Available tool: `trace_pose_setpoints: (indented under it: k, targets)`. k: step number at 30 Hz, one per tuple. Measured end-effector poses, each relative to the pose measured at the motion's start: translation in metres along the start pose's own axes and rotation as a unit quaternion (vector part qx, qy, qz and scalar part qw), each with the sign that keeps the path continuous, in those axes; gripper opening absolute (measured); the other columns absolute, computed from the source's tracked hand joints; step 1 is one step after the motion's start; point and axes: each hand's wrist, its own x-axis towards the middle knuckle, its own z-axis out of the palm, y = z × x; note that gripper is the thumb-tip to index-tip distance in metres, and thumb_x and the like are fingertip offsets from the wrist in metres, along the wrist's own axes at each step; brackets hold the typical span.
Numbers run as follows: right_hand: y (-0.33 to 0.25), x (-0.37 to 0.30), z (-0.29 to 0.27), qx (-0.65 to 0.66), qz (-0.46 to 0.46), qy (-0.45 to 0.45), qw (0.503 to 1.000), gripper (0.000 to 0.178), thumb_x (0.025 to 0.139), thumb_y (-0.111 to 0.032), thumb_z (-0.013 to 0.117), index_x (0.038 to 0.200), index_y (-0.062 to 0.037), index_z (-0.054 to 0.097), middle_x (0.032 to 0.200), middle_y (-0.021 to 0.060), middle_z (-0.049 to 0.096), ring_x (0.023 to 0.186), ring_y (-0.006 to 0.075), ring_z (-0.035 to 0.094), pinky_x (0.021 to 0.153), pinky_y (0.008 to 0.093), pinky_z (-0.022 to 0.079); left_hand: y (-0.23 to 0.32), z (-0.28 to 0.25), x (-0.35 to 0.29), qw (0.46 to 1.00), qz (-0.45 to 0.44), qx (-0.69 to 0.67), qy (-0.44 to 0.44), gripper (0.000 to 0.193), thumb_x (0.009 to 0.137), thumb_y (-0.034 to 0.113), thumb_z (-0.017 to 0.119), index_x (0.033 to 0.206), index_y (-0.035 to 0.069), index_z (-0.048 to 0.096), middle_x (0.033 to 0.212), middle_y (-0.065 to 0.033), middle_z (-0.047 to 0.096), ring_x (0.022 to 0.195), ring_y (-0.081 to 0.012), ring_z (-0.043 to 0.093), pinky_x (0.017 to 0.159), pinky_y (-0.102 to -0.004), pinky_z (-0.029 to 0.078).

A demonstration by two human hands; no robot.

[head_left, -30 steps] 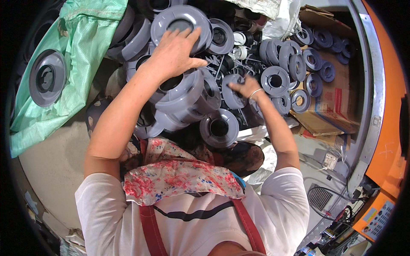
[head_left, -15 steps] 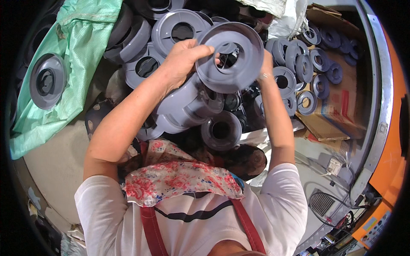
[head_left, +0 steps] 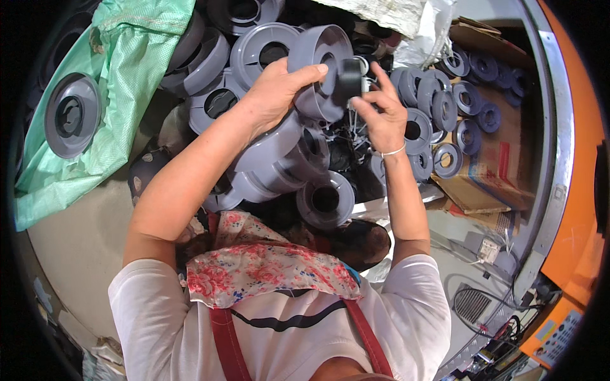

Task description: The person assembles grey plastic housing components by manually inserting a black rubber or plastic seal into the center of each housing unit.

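Upper middle of the frame: tilted grey ring (head_left: 311, 52), above heaped grey parts (head_left: 270, 155)
Left hand (head_left: 273, 98): holding the ring, thumb across it
Right hand (head_left: 386, 115): half-curled at blurred black-and-white part (head_left: 351, 79); cannot tell if gripping

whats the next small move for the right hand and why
Probably ease the black cylindrical piece toward the centre of the grey flanged ring: the right hand holds it beside the opening, while the left hand grips the tilted ring.
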Motion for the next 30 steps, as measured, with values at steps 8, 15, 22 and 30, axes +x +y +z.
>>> trace_pose_setpoints:
  k: [8,15,22,30]
  targets:
    - [-0.071,0.021,-0.011,-0.227,-0.009,-0.157,0.961,0.077,0.06,-0.017,0.076,0.126,-0.0041,0.039,0.108,0.0185,0.046,0.1,0.0328,0.049,0.089,0.0364,0.043,0.009,0.004,-0.018,0.991,-0.013,0.027,-0.129,0.037,0.085,0.021,0.06,0.112,-0.001,0.049,0.103,-0.0056,0.057,0.094,-0.0125,0.057,0.08,-0.0296,0.049]
    - [-0.09,0.022,-0.027,-0.305,-0.229,-0.272,0.884,0.079,0.051,-0.008,0.078,0.121,-0.0056,0.041,0.109,0.0177,0.043,0.102,0.0374,0.044,0.087,0.0384,0.043,0.021,0.005,-0.027,0.982,-0.061,0.002,-0.178,0.033,0.083,0.019,0.062,0.109,0.0,0.052,0.097,-0.0037,0.058,0.085,-0.0102,0.058,0.075,-0.0263,0.049]
    - [-0.059,0.019,-0.027,0.298,0.538,-0.327,0.718,0.089,0.085,-0.069,0.013,0.086,0.0077,0.058,0.058,0.0144,0.061,0.031,0.0175,0.044,0.031,0.03,0.035,0.007,0.01,-0.033,0.982,0.106,0.13,-0.091,0.038,0.08,0.022,0.067,0.107,-0.001,0.053,0.092,-0.0009,0.057,0.08,-0.0079,0.054,0.07,-0.023,0.045]
    - [0.019,-0.091,-0.023,-0.295,0.329,-0.523,0.729,0.093,0.067,-0.069,0.058,0.118,0.0082,0.048,0.105,0.0312,0.056,0.102,0.0395,0.055,0.09,0.0398,0.043,0.021,-0.019,-0.009,0.604,0.35,0.715,0.044,0.076,0.071,0.026,0.072,0.131,-0.002,0.035,0.124,-0.0225,0.047,0.118,-0.0355,0.042,0.099,-0.0391,0.034]
